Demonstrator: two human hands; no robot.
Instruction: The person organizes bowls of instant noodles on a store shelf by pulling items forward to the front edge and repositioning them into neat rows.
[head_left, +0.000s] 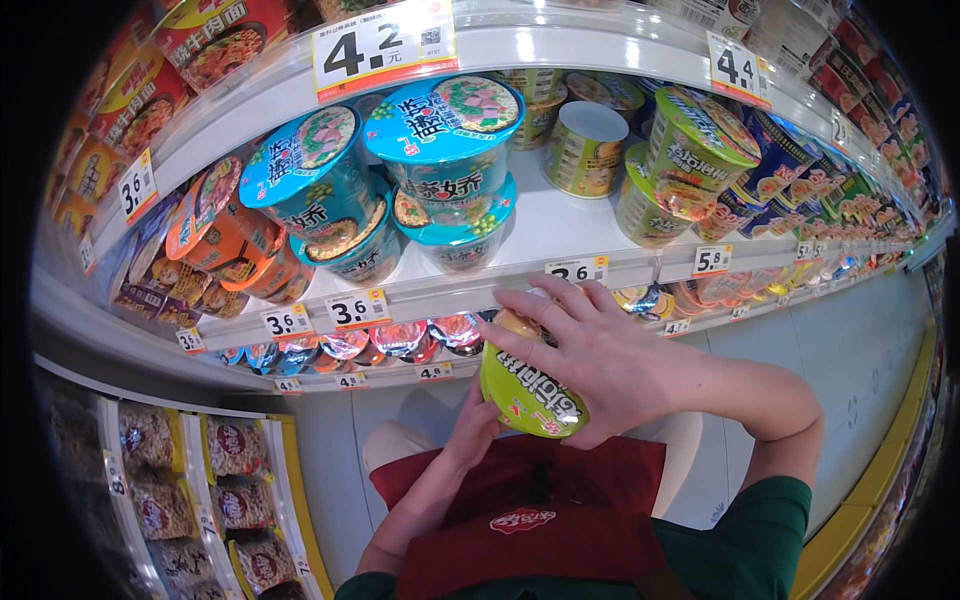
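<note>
A cup of instant noodles with a bright green lid (534, 397) is between my two hands, over my apron and below the shelf edge. My right hand (607, 352) spreads its fingers across the top of the lid. From the other side my left hand (474, 424) grips the cup's wall, most of which is hidden. Ahead, on the white shelf (551, 217), similar green cups (686, 161) stand stacked two high. Left of them a single green cup (585, 154) shows a plain pale top. Farther left are stacks of blue-lidded noodle cups (446, 165).
Price tags line the shelf's front edge (480, 281). Orange cups (217, 225) stand at the left and dark blue cups (780, 161) at the right. More cups (397, 337) fill a lower shelf. A rack of bagged goods (240, 487) borders the tiled floor (825, 337) at lower left.
</note>
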